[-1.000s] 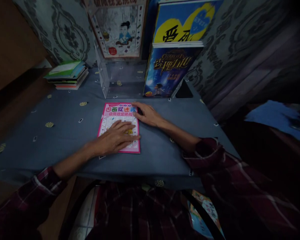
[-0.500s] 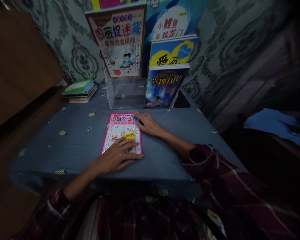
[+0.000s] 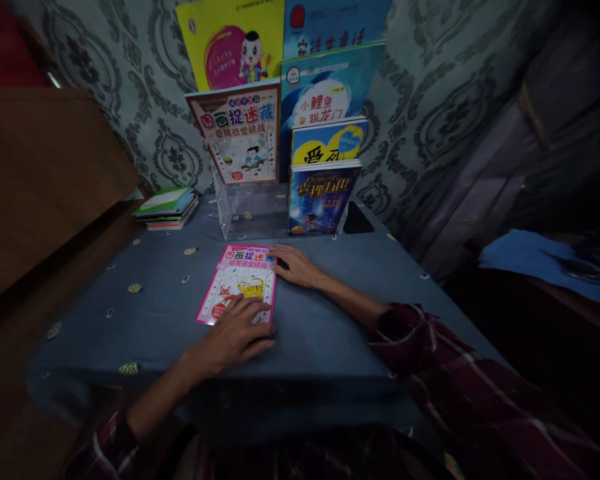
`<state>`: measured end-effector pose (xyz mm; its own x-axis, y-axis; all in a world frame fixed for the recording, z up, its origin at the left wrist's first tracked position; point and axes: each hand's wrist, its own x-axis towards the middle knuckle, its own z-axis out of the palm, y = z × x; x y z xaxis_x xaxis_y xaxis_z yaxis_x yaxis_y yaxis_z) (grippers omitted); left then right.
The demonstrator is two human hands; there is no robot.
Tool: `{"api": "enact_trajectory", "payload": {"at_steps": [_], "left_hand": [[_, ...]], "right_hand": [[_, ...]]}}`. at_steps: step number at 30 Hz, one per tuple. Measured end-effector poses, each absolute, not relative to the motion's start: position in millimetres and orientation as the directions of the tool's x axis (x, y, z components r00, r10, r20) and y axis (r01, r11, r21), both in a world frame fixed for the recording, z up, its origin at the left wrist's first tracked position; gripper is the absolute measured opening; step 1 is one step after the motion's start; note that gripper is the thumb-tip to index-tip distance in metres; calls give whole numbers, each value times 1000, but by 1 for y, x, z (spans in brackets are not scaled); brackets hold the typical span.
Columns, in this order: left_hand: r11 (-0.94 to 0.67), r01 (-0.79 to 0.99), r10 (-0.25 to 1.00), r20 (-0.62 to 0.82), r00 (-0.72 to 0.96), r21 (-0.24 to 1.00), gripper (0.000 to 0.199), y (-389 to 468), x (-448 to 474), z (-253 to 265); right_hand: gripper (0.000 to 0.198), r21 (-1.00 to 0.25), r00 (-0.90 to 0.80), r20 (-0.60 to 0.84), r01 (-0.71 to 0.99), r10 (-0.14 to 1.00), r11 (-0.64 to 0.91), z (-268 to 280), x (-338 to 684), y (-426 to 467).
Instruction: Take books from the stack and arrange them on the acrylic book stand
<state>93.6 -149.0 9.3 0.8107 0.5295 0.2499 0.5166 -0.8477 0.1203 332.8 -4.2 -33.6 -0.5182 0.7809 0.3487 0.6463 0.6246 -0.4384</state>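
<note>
Pink-bordered book (image 3: 243,272) lies partly beneath the left hand (image 3: 234,335); right hand (image 3: 296,266) touches its upper-right corner, both loosely spread, apart.

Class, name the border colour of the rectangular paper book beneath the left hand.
Pink; the border shows best in the head view.

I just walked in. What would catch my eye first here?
Probably the bright yellow book, at the top left of the upright books. Next comes the pink-bordered picture book, lying flat on the blue-gray tablecloth in front of the clear book stand, with the left hand over its lower right part and the right hand at its upper right corner.
</note>
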Motion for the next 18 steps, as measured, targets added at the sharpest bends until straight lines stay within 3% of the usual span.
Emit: {"api": "enact_trajectory", "payload": {"at_steps": [13, 18], "left_hand": [[-780, 605, 626, 177, 760, 161, 18, -137, 65, 18], [-767, 611, 637, 121, 761, 198, 13, -133, 64, 29]], "right_hand": [[45, -370, -582, 265, 675, 769, 638, -25, 304, 8], [44, -381, -586, 296, 651, 754, 656, -26, 303, 14]]}}
